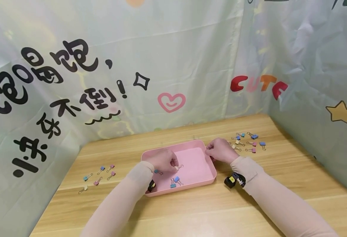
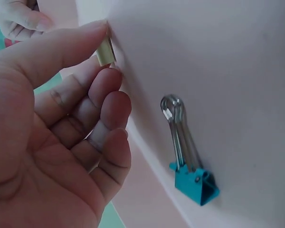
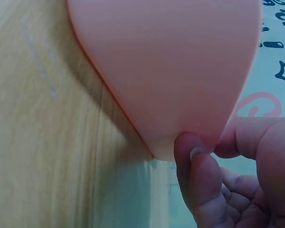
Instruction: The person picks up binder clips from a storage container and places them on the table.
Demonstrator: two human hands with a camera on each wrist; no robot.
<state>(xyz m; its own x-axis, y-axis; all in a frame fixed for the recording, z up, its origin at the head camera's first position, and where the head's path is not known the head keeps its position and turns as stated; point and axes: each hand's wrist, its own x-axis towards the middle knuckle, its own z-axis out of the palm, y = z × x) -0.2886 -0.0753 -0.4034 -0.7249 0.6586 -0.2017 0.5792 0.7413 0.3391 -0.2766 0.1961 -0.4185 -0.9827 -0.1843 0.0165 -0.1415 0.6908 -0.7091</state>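
Observation:
My left hand [image 1: 163, 160] reaches into the pink tray [image 1: 197, 164] and pinches a pale yellow binder clip [image 2: 105, 53] between thumb and index finger, close to the tray floor. In the left wrist view its other fingers are loosely curled, and a teal binder clip [image 2: 194, 183] lies beside them. At the tray's right end, my right hand [image 1: 221, 150] pinches the rim, with thumb and finger on either side of the wall [image 3: 171, 71]. Nearer the front of the tray lie another teal clip [image 1: 173, 184] and a blue clip [image 1: 177, 179].
On the wooden table [image 1: 188, 214], several binder clips, among them a pink clip [image 1: 97, 181], are spread left of the tray. Another loose group, including a blue clip [image 1: 262, 144], lies beyond my right hand. Printed curtains [image 1: 191, 65] enclose the back and sides.

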